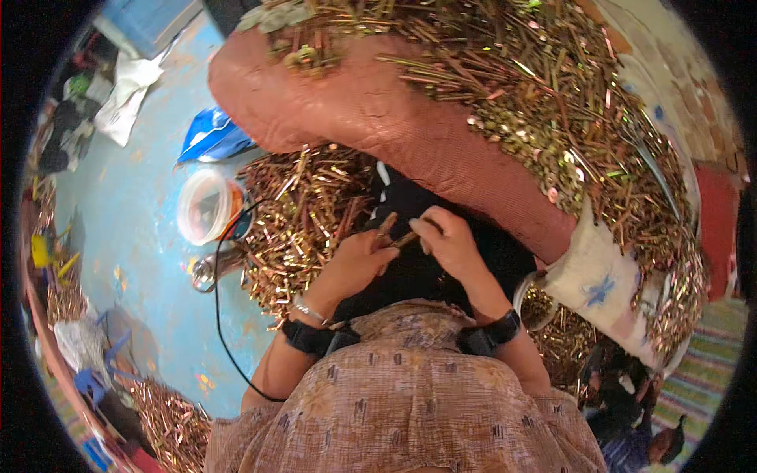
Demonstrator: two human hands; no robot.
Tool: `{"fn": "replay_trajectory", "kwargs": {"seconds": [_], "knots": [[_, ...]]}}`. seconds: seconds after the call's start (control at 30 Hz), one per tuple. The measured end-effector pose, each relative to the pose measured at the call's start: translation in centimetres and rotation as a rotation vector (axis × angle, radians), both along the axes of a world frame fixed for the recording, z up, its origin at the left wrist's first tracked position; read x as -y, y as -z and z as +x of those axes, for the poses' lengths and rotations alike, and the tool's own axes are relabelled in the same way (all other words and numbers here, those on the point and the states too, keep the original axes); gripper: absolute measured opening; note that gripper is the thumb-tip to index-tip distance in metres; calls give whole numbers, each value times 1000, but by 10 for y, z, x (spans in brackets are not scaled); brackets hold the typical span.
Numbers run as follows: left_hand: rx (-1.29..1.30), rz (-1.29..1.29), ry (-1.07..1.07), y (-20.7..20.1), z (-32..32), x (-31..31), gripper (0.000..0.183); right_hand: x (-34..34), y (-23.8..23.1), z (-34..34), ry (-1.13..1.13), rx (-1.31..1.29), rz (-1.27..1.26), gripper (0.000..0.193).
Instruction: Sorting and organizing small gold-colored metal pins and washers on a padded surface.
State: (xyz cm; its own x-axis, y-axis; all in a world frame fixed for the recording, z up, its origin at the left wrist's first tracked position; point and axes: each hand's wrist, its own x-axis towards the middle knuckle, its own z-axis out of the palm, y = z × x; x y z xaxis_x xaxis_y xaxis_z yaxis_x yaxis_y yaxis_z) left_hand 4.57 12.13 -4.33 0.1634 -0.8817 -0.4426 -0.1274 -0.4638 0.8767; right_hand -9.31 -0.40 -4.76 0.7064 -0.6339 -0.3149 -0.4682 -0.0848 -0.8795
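Close together above the dark cloth (426, 276) over my lap, both my hands are closed in a pinch. A short, thin brown stick-like piece (406, 239) spans the gap between them. My left hand (359, 260) grips one end between thumb and fingers. At the other end, the fingertips of my right hand (445, 240) press together on it. Its exact kind is too small to make out. Left of my hands lies a heap of similar thin, shiny brown-gold pieces (303, 221).
A reddish-brown padded surface (465, 150) curves ahead, with more thin pieces (544, 71) heaped behind it. Scissors (654, 169) lie on that heap. At left stand a clear plastic tub (203, 206) and a metal vessel (206, 272). A black cable (218, 307) loops by my left arm.
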Motion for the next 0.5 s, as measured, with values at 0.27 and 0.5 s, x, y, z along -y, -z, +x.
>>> {"fn": "replay_trajectory", "kwargs": {"seconds": [0.27,0.5], "knots": [[-43,67,-95,-4,-2,4,17,0,-4,1,39,79,71,19],[216,48,-195,-2,5,10,20,28,-29,4,295,180,-489,16]]}}
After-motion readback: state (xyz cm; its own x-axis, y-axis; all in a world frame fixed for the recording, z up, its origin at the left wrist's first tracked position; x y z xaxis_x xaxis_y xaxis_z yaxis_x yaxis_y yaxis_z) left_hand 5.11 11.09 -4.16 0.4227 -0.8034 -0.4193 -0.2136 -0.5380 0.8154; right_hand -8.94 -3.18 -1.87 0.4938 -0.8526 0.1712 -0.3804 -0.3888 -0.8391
